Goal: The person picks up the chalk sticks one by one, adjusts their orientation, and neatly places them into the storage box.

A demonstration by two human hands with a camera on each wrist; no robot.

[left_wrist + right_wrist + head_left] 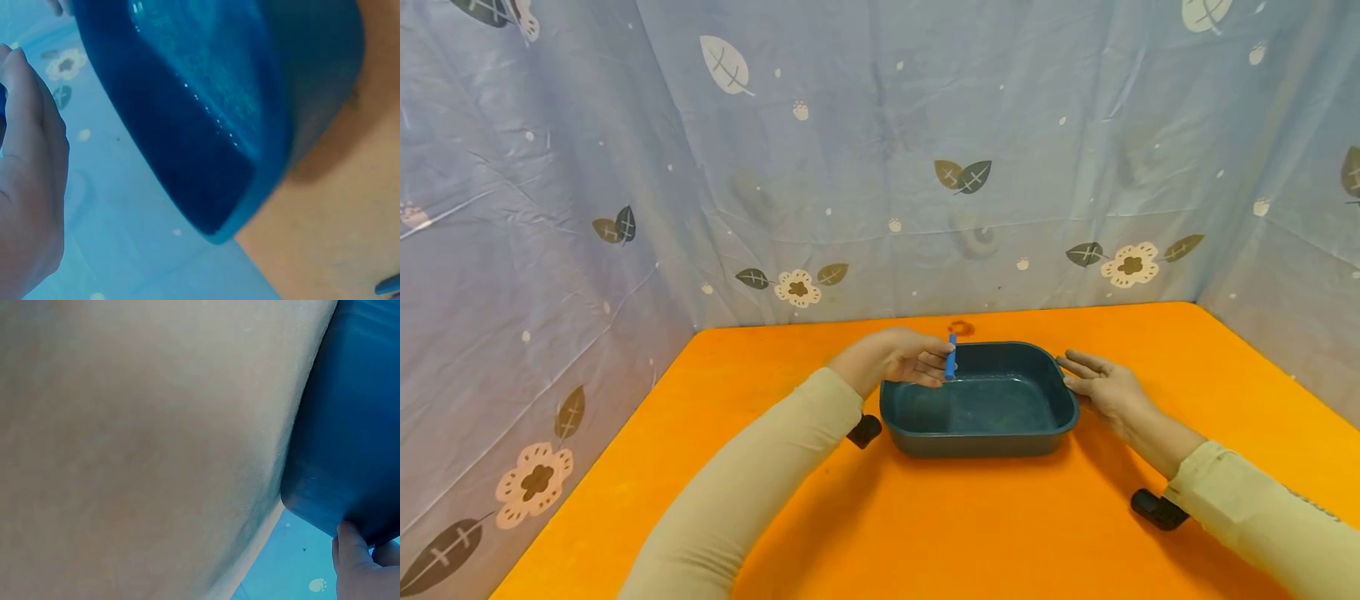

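A dark blue-green basin (977,446) stands on the orange table. Over its back left rim, my left hand (898,358) pinches a short blue stick (951,358) between thumb and fingers, holding it roughly upright. Only a sliver of that stick (2,103) shows beside the left hand (31,169) in the left wrist view. At the basin's right end, my right hand (1108,392) has its fingers extended against the rim. The right wrist view shows the right thumb (352,540) touching the basin's outer wall (350,425); the other fingers are mostly hidden.
Orange tabletop (880,533) surrounds the basin. A patterned curtain (880,167) hangs behind and at both sides. Small bright glints line the basin's inner floor edge; I cannot tell whether it holds water. A small blue-tipped object (387,285) shows at the left wrist view's corner.
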